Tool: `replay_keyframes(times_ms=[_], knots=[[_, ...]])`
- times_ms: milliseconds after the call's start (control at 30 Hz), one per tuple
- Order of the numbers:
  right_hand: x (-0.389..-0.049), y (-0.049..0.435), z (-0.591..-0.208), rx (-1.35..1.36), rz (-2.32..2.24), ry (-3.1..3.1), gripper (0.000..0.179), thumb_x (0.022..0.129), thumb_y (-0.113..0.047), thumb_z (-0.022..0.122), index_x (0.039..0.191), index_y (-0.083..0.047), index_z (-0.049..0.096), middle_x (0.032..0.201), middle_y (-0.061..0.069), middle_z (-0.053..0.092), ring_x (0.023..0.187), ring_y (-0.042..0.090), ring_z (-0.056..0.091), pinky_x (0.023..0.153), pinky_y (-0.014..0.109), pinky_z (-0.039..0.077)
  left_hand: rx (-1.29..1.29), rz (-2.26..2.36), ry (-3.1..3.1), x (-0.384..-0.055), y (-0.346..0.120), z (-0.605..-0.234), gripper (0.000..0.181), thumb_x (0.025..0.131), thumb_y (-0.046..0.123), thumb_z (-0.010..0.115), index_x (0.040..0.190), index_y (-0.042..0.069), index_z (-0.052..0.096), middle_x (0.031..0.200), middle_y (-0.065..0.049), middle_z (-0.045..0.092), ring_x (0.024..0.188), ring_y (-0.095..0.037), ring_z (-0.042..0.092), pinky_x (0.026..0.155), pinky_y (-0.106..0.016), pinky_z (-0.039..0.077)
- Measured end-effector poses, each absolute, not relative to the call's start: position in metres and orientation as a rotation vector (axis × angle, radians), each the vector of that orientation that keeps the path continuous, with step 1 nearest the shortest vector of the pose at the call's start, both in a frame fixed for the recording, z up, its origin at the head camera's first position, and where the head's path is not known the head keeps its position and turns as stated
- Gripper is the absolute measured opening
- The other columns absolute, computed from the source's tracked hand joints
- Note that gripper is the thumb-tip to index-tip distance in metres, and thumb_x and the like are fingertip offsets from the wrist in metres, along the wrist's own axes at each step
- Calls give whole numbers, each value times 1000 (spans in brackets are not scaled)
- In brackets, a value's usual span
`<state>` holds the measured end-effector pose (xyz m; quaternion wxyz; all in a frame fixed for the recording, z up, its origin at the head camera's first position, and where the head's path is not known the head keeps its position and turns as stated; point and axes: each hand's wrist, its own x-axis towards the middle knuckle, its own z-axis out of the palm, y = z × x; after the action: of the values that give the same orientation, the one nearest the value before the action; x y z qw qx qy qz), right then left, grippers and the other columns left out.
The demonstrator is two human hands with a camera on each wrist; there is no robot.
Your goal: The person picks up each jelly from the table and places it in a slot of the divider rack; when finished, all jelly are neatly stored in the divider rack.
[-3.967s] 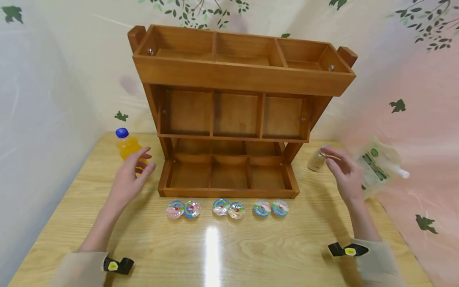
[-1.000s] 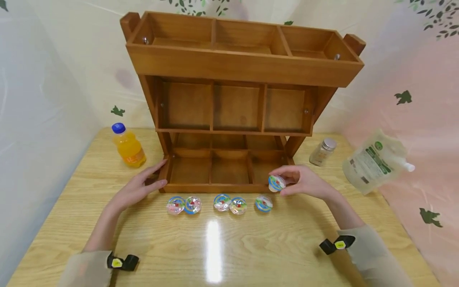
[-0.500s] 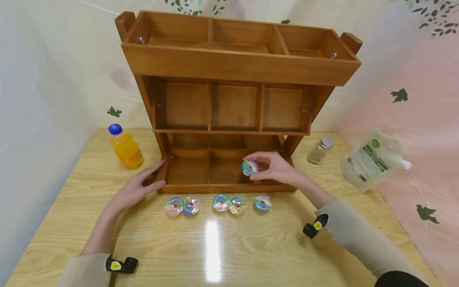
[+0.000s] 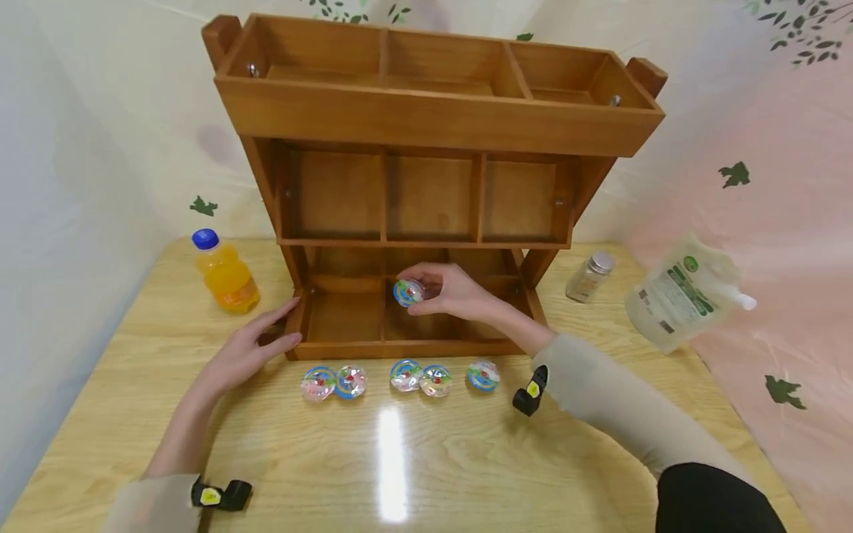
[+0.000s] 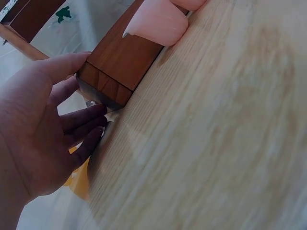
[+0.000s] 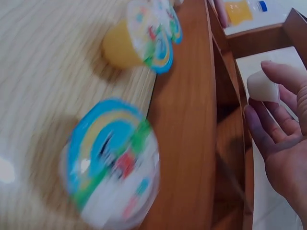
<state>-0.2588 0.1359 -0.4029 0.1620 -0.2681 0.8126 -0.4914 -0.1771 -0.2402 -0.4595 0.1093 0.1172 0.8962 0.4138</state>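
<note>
My right hand pinches a jelly cup between thumb and fingers, over the middle compartment of the wooden rack's bottom tier, near its left divider. In the right wrist view, the held jelly cup's whitish body shows at the fingertips. My left hand touches the bottom tier's left front corner with extended fingers and thumb; the left wrist view shows the thumb at the wooden corner. Along the rack's front, several jelly cups with printed lids lie on the table: a left pair, a middle pair and a single one.
An orange juice bottle with a blue cap stands left of the rack. To the right are a small jar with a silver lid and a spouted refill pouch. The rack's upper tiers have three compartments each.
My right hand has picked up the rightmost jelly cup and carried it left over the bottom tier. Earlier by the orange bottle, my left hand has moved to the rack's corner and stayed there.
</note>
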Motion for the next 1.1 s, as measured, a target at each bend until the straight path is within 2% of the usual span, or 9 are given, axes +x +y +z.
replay_keyframes(times_ms=[400, 567, 667, 800, 1100], knots=[[-273, 69, -404, -823, -1281, 2384, 56, 83, -12, 86, 135, -11, 66, 125, 8, 73, 102, 15, 68, 87, 23, 58, 343, 1221, 2627, -179, -238, -457, 71, 104, 46, 56, 165, 27, 25, 171, -17, 26, 151, -50, 32, 117, -72, 30], [-273, 43, -408, -862, -1199, 2432, 55, 83, -13, 86, 134, -10, 67, 126, 7, 74, 102, 16, 69, 85, 20, 56, 316, 1226, 2617, -178, -239, -459, 70, 105, 47, 55, 165, 28, 24, 172, -16, 24, 152, -51, 29, 118, -73, 28], [-274, 29, -410, -872, -1106, 2489, 55, 82, -18, 88, 134, -11, 67, 124, 5, 74, 104, 16, 69, 87, 21, 55, 315, 1224, 2621, -178, -239, -459, 71, 105, 48, 54, 165, 26, 24, 172, -16, 24, 152, -51, 29, 118, -73, 27], [-275, 15, -413, -879, -955, 2573, 56, 83, -24, 88, 133, -13, 68, 124, 3, 75, 108, 15, 68, 92, 23, 54, 320, 1224, 2623, -176, -240, -459, 71, 105, 48, 54, 165, 26, 24, 171, -17, 25, 150, -51, 33, 116, -72, 30], [-277, 1, -421, -896, -740, 2680, 57, 83, -30, 88, 135, -15, 69, 126, 0, 75, 107, 12, 69, 92, 23, 55, 327, 1236, 2633, -176, -240, -458, 70, 104, 47, 55, 165, 26, 27, 170, -18, 26, 150, -50, 34, 116, -70, 33]])
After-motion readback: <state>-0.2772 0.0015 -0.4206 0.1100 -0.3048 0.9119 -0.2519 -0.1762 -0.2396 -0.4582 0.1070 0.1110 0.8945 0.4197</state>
